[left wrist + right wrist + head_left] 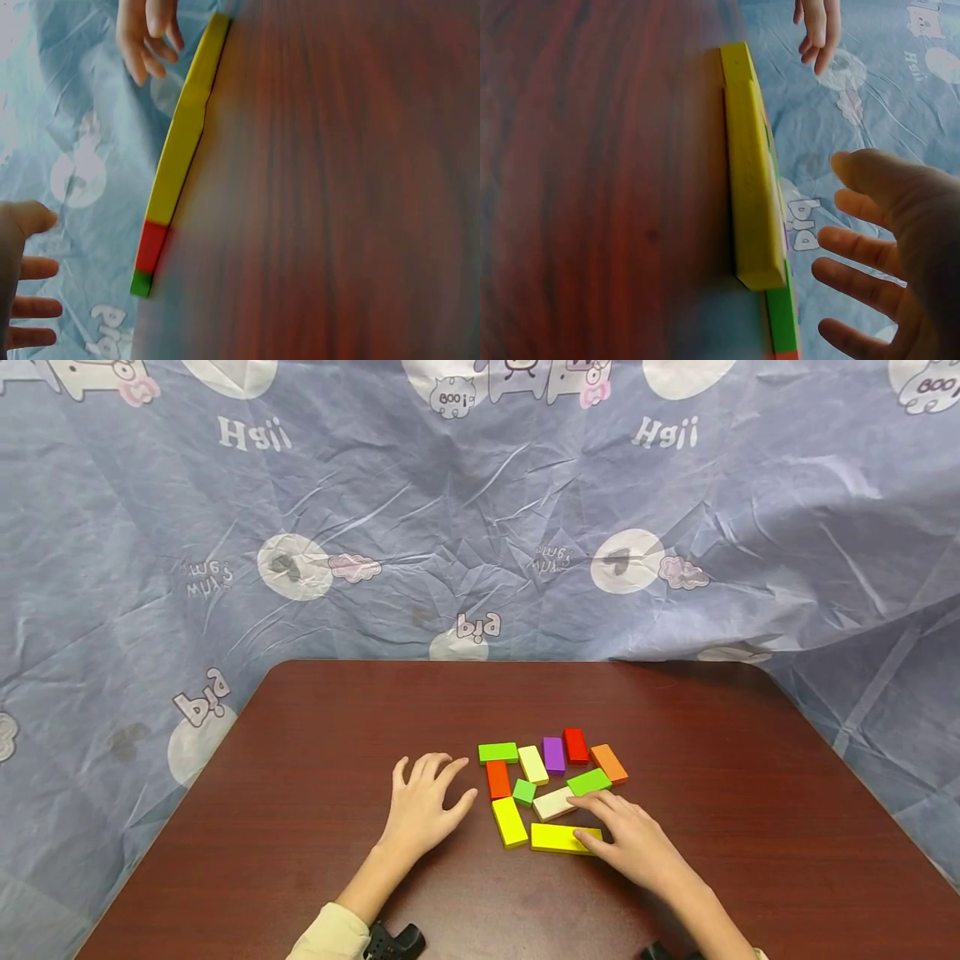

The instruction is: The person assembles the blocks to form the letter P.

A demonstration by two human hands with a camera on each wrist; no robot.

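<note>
Wooden blocks in many colours lie flat in a loose cluster on the table. Left of them hovers my left hand [422, 806], fingers spread and holding nothing, nearest the red-orange block [498, 779] and the green block [498, 753]. My right hand [637, 839] reaches over the right front of the cluster, its thumb above the long yellow block [551, 838] and its fingertips by the cream block [552, 805]. In the right wrist view, that hand [900, 247] has spread fingers, apart from the yellow block [754, 187]. A shorter yellow block [510, 822] and a small green cube [524, 792] lie between the hands.
Farther back in the cluster are a pale yellow block [533, 765], a purple block [553, 756], a red block [576, 747] and an orange block [609, 764]. The dark brown table [360, 710] ends at a printed blue-grey cloth [465, 527] behind it.
</note>
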